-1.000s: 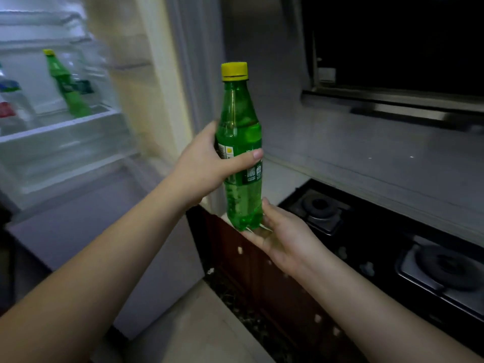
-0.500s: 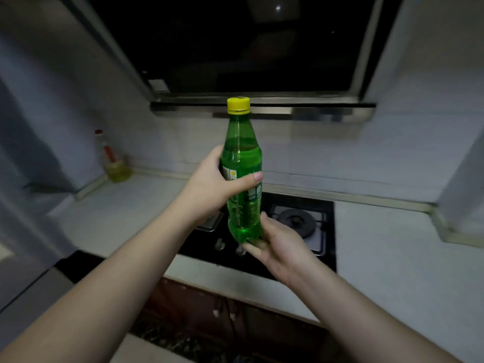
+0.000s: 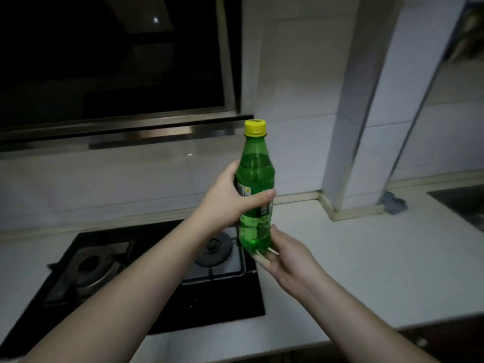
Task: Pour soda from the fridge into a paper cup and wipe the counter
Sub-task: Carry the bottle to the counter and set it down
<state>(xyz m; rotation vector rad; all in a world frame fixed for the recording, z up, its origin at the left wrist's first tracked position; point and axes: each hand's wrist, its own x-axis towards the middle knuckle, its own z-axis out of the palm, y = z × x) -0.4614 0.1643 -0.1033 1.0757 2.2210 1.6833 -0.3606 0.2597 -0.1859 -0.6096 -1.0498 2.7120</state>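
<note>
1. The bench point(image 3: 366, 258) is white and fills the lower right part of the view, with a white tiled wall point(image 3: 296, 74) behind it.
2. A dark window point(image 3: 110, 56) with a metal frame is above the bench on the left side.
3. A black gas stove point(image 3: 162, 297) is set into the bench on the left, and it has two burners.
4. A white column point(image 3: 361, 113) stands at the back of the bench, right of the bottle.
5. The edge of a metal sink point(image 3: 463, 203) shows at the far right, and a grey cloth point(image 3: 394, 201) lies on the bench just beside it, at the foot of the column.
6. The left hand point(image 3: 230, 200) grips the middle of the bottle; its fingers go around the far side and the thumb lies across the label.
7. The right hand point(image 3: 290, 255) is under the bottle, with the fingers nearly straight and supporting the bottom, and the thumb touching the lower side.
8. The green soda bottle point(image 3: 255, 189) is upright in the air, above the right edge of the stove, not touching the bench.
9. The yellow cap point(image 3: 255, 127) is on the bottle.
</note>
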